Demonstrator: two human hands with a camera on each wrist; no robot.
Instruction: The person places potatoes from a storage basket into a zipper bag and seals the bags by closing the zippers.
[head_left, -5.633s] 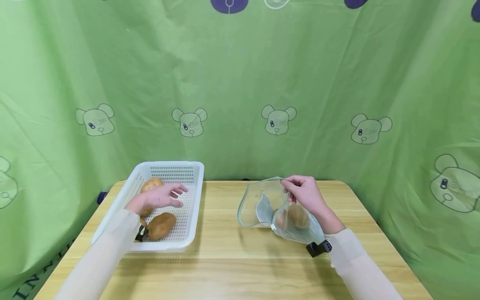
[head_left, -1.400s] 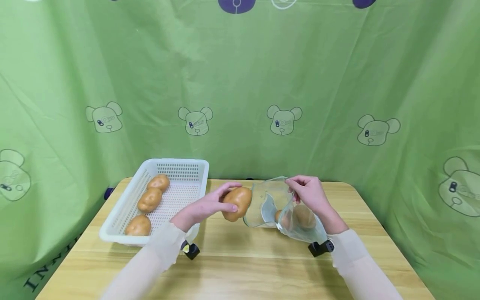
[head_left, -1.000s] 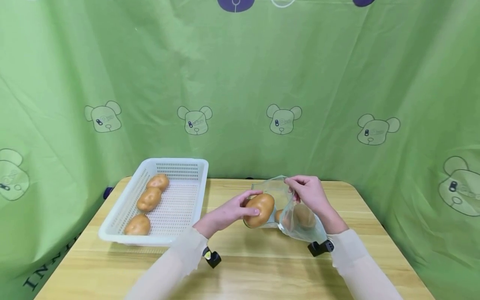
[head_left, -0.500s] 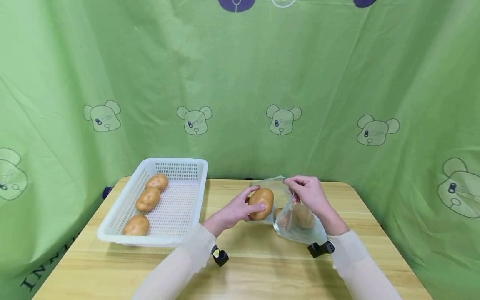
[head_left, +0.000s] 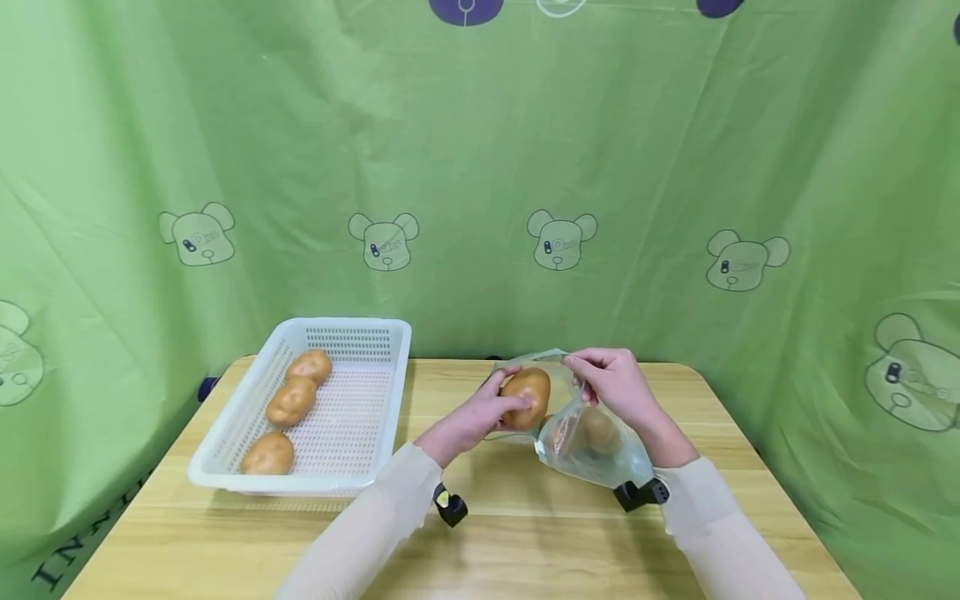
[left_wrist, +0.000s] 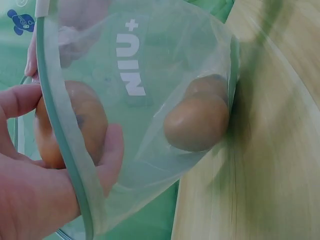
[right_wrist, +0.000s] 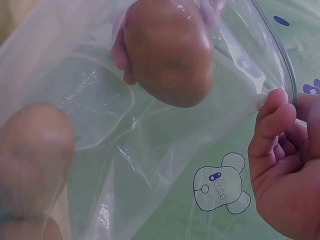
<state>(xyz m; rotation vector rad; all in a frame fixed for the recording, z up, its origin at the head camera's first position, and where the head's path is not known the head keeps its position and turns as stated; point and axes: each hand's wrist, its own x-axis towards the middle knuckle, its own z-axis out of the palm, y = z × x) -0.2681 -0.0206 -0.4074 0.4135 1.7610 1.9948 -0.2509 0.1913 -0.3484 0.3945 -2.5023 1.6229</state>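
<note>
My left hand (head_left: 480, 410) grips a brown potato (head_left: 529, 393) right at the mouth of a clear zip bag (head_left: 581, 458). In the left wrist view the bag's green-edged rim crosses in front of the held potato (left_wrist: 92, 125), and my thumb shows through the plastic. My right hand (head_left: 611, 379) pinches the upper rim of the bag and keeps its mouth spread. Deeper in the bag, potatoes (left_wrist: 197, 120) lie at the bottom, seen blurred through the film. From the right wrist, the held potato (right_wrist: 170, 52) appears inside the bag's opening, above those at the bottom.
A white plastic basket (head_left: 401, 392) stands on the left of the wooden table (head_left: 510, 550), holding three potatoes (head_left: 291, 402) along its left side. A green curtain (head_left: 465, 150) printed with bear heads hangs behind and around the table.
My left hand took a potato from the basket, carried it right and moved it into the bag's mouth. My right hand has stayed on the rim throughout.
</note>
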